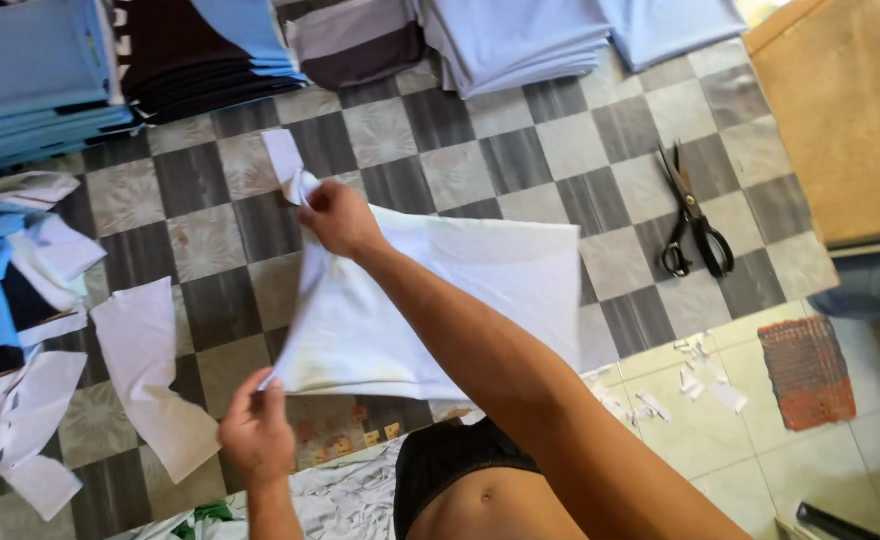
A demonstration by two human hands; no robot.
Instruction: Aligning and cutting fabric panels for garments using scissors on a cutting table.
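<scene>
Both hands grasp one white fabric sheet [440, 300], the right hand [338, 218] pinching its 11 o'clock corner, the left hand [257, 432] its 7 o'clock corner, black scissors [695, 220] at 3 o'clock.

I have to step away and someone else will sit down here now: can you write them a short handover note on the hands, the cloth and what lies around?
Left hand: pinches the near corner of the white cloth piece, low at the left.
Right hand: reaches across and grips the cloth's far corner, holding it up off the floor.
The cloth hangs spread between both hands above the checkered floor.
Scissors: lying shut on the floor to the right, untouched.
White offcuts lie left of the hands; folded blue stacks sit at the far left.
Done: cloth lifted and spread. Whether it has been cut cannot be told.
</scene>
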